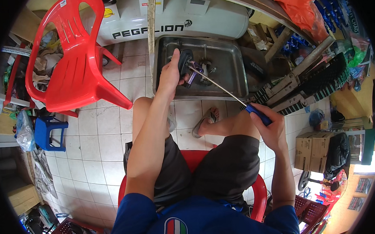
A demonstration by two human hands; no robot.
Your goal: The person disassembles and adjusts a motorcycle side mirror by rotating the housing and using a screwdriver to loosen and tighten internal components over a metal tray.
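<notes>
In my left hand [172, 72] is a black housing [185, 59] with a purple metal cylinder [191, 78] at its lower side; I cannot tell exactly what part it is. My thumb lies along its outer side. My right hand [271, 122] grips the blue handle [259, 114] of a long screwdriver. Its steel shaft [219, 85] slants up and left, and its tip meets the housing near the purple cylinder. Both hands work around a shallow metal tray [233, 86]; the housing is held above it. Inside the tray lies a metal mechanical part [205, 67], partly hidden behind the purple cylinder.
A red plastic chair [75, 74] stands left, with a blue stool [51, 134] below it. Behind the tray lies a white Pegalion compressor tank [170, 20]. A rack with metal bars [286, 84] leans at the right. Cardboard boxes [313, 152] sit lower right.
</notes>
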